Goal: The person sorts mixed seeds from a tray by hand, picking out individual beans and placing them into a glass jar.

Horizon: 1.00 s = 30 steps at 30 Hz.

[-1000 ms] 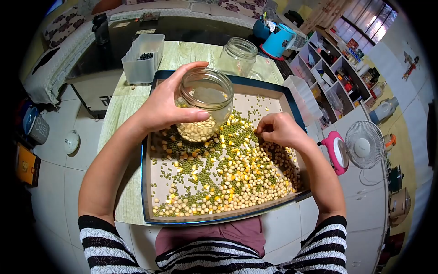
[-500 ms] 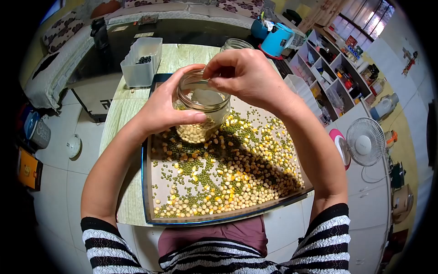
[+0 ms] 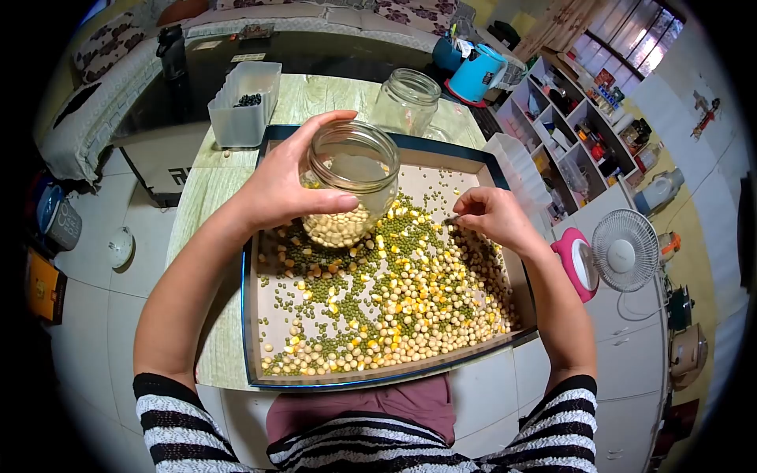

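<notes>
Right hand point(image 3: 497, 221): back from the glass jar's point(image 3: 355, 162) mouth to the tray's point(image 3: 378, 376) right side, fingertips pinched narrow; cannot tell whether they hold anything.
Left hand point(image 3: 274, 185): wrapped around the jar, pale beans point(image 3: 341, 229) inside.
Tray: on the counter point(image 3: 201, 260), strewn with mixed beans and kernels point(image 3: 418, 299).

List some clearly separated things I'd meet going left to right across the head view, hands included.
Dark flask → translucent plastic container holding dark beans → glass jar in the left hand's grip → right hand → white fan.
</notes>
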Motion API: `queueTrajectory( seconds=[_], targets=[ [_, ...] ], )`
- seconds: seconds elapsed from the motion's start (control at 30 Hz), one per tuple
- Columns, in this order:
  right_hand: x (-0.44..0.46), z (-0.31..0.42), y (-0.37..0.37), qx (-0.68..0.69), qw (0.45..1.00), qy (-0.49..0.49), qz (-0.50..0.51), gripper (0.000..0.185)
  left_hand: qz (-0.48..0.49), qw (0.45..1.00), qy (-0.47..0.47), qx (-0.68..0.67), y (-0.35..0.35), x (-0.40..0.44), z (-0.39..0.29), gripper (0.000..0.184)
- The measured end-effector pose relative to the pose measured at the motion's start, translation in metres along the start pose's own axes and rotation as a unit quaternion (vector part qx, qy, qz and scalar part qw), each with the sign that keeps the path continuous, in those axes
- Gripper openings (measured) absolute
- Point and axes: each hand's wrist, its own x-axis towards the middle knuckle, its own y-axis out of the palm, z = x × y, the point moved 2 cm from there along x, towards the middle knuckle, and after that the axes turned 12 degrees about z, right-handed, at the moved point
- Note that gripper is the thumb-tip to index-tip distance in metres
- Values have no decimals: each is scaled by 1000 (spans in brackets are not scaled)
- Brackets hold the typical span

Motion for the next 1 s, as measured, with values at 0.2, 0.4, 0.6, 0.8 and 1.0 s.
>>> queueTrajectory(
  seconds=[0.2,0.4,0.6,0.8,1.0],
  targets=[
    [10,-22,7,26,999,-4,26,17,-1,999,34,2,-2,-1,3,89],
    [10,-11,8,-17,999,-4,34,16,-3,1000,4,-5,1,0,0,99],
    [13,-7,12,-60,998,-25,26,14,-3,1000,-3,4,0,0,0,100],
    [13,1,14,-73,996,-24,49,13,-1,1000,-1,-2,0,0,0,99],
    [11,0,13,-54,996,-13,74,13,-3,1000,0,-2,0,0,0,99]
  ],
)
